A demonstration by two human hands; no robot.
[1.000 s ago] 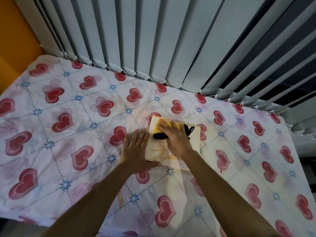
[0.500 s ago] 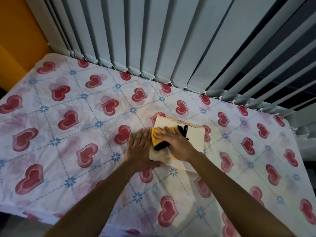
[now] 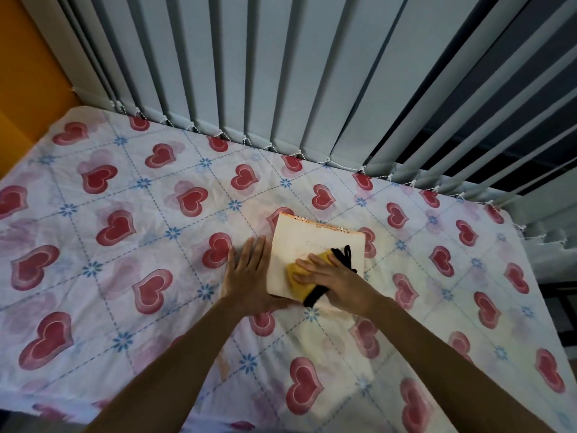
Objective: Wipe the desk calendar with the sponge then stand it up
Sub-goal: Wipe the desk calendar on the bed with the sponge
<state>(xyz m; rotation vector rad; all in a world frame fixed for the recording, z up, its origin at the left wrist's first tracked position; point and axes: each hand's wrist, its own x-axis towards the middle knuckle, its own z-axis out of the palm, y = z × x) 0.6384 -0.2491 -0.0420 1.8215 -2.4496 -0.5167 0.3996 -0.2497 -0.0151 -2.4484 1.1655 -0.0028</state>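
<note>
Flat, spiral-bound desk calendar (image 3: 312, 242), spongy yellow sponge (image 3: 301, 276)

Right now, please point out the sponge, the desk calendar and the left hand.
sponge (image 3: 298, 278): head view, on its yellow part beside the fingers.
desk calendar (image 3: 304, 242): head view, on its bare pale page.
left hand (image 3: 248, 273): head view, on the back of the hand.

One calendar (image 3: 315, 245) — one sponge (image 3: 299, 276) — two hands (image 3: 249, 276)

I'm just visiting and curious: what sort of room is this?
Probably a home room, perhaps a bedroom. The surface wears a heart-print sheet, vertical blinds hang behind it, and an orange wall stands at the left.
</note>
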